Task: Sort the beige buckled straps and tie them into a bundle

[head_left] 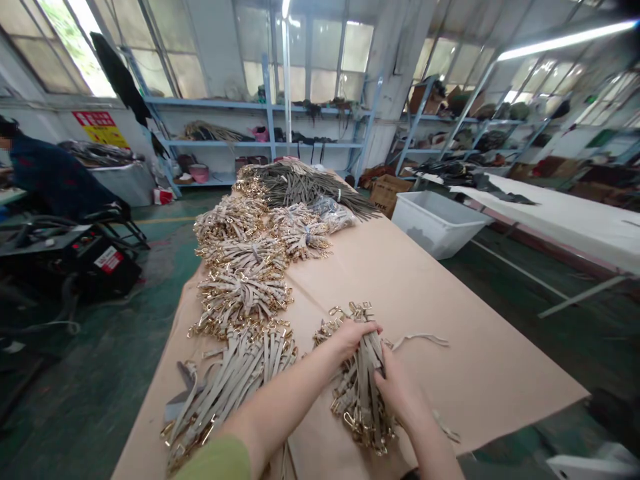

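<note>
A bundle of beige straps (369, 393) with gold-coloured metal clips at both ends lies on the brown-covered table (425, 300) in front of me. My left hand (351, 335) wraps over the bundle's upper part, just below the clips. Around its middle, from the right side, my right hand (397, 383) is closed. A loose beige strip (423, 338) runs out to the right beside my hands. Left of the bundle lies a spread of similar straps (240, 387), partly behind my left forearm.
Heaps of clipped straps (243, 293) line the table's left side, with dark straps (305, 183) at the far end. A grey bin (435, 223) and a white table (575, 213) stand to the right. At left sits a person (55, 173) near a black machine (75, 260).
</note>
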